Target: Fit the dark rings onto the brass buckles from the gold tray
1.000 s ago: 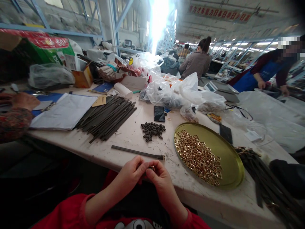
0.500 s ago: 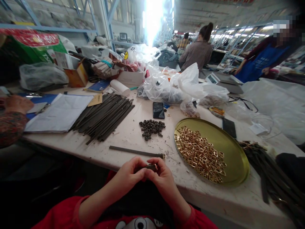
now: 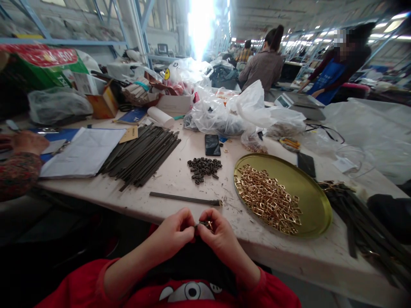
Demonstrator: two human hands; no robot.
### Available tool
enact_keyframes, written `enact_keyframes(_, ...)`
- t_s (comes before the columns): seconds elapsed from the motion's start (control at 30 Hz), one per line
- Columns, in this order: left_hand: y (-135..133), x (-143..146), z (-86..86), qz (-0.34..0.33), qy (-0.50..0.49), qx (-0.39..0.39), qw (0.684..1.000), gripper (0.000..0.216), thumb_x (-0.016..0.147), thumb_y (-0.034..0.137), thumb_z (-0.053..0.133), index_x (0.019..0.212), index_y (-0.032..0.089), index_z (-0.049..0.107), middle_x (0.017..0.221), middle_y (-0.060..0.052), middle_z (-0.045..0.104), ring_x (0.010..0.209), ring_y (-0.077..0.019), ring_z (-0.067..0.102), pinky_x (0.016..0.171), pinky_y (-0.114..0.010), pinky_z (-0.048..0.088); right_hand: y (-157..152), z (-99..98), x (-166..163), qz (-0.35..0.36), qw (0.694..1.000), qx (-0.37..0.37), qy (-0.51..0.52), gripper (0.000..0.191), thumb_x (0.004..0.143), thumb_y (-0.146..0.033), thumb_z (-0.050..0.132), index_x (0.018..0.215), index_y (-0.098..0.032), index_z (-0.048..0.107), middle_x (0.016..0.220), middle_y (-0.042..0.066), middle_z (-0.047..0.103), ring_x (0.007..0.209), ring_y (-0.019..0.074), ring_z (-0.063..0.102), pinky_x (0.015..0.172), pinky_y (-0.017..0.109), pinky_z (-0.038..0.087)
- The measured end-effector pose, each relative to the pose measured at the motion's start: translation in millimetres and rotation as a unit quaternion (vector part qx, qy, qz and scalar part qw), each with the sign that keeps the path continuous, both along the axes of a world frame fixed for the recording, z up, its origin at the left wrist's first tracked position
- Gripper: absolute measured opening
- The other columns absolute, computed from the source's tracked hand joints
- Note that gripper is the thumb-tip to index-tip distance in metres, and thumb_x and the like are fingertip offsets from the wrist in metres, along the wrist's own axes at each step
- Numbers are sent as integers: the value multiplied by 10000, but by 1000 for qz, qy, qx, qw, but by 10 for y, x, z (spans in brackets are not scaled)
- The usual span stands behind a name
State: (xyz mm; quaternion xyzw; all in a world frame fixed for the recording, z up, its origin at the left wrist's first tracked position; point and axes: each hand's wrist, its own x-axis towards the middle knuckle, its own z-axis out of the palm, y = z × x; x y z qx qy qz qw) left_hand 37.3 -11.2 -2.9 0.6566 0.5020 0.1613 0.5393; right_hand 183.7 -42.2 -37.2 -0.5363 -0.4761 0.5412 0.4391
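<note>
My left hand (image 3: pixel 175 234) and my right hand (image 3: pixel 217 236) meet just below the table's front edge, both pinched round a small dark strap end with a gold buckle (image 3: pixel 205 223). A single dark strap (image 3: pixel 184 199) lies on the table just beyond my fingers. A round gold tray (image 3: pixel 313 201) heaped with gold buckles (image 3: pixel 268 199) sits to the right. A small pile of dark loops (image 3: pixel 204 167) lies behind the strap.
A stack of dark straps (image 3: pixel 141 155) and papers (image 3: pixel 85 152) lie at the left, where another person's hand (image 3: pixel 24 142) rests. More straps (image 3: pixel 356 222) lie at the right. A black phone (image 3: pixel 212 144), plastic bags (image 3: pixel 224 115) and boxes fill the back. Two people work beyond.
My hands stay together on the small piece, fingers shifting slightly. The camera view has tilted a little; nothing on the table has moved.
</note>
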Motion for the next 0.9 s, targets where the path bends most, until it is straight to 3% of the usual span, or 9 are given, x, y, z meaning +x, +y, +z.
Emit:
enact_keyframes(0.2, -25, -23, 121, -14, 6, 1, 1000, 70, 652, 213, 474, 619, 184, 419, 555, 69, 409, 549, -98, 397, 498, -211, 295, -65, 86, 45, 60, 997, 37, -39, 74, 740, -140, 456, 745, -202, 496, 590, -60, 424, 523, 93, 379, 469, 209, 300)
enact_keyframes(0.4, -16, -34, 87, -2, -153, -175, 973, 293, 633, 340, 615, 812, 153, 478, 671, 31, 544, 591, -99, 484, 529, -215, 358, -85, 36, 76, 24, 999, 4, 28, 82, 783, -285, 463, 792, -203, 464, 503, -82, 410, 462, 95, 374, 453, 216, 290)
enact_keyframes(0.53, -16, -33, -3, 42, -167, -182, 968, 288, 638, 350, 651, 761, 139, 498, 634, 31, 549, 571, -87, 463, 501, -200, 318, -64, 17, 54, 13, 997, -47, 67, 163, 759, -337, 530, 765, -201, 441, 465, -91, 438, 429, 80, 378, 447, 205, 274)
enact_keyframes(0.7, -20, -65, -22, 53, -202, -199, 957, 237, 671, 298, 646, 780, 122, 532, 662, 23, 561, 591, -78, 451, 522, -195, 301, -36, -8, 52, 42, 963, -143, 227, 214, 747, -375, 553, 783, -218, 412, 502, -85, 484, 412, 74, 383, 447, 203, 277)
enact_keyframes(0.77, -8, -75, -44, 43, -202, -200, 958, 222, 688, 294, 630, 796, 117, 550, 694, 8, 585, 597, -81, 460, 525, -194, 312, -34, -21, 69, 38, 973, -128, 187, 177, 763, -356, 534, 776, -220, 423, 505, -82, 473, 424, 81, 382, 449, 209, 279)
enact_keyframes(0.83, 15, -74, -80, 34, -177, -190, 965, 207, 687, 291, 626, 779, 116, 563, 683, 7, 588, 589, -84, 465, 519, -194, 326, -39, -30, 95, 29, 996, -59, 57, 110, 774, -301, 522, 756, -213, 459, 530, -66, 474, 467, 94, 403, 467, 220, 290)
enact_keyframes(0.9, 44, -66, -110, 22, -147, -174, 973, 192, 682, 289, 626, 752, 119, 571, 651, 19, 571, 576, -87, 469, 512, -195, 341, -45, -36, 122, 34, 996, 16, -77, 55, 768, -243, 523, 735, -206, 497, 582, -44, 488, 528, 109, 431, 495, 231, 312)
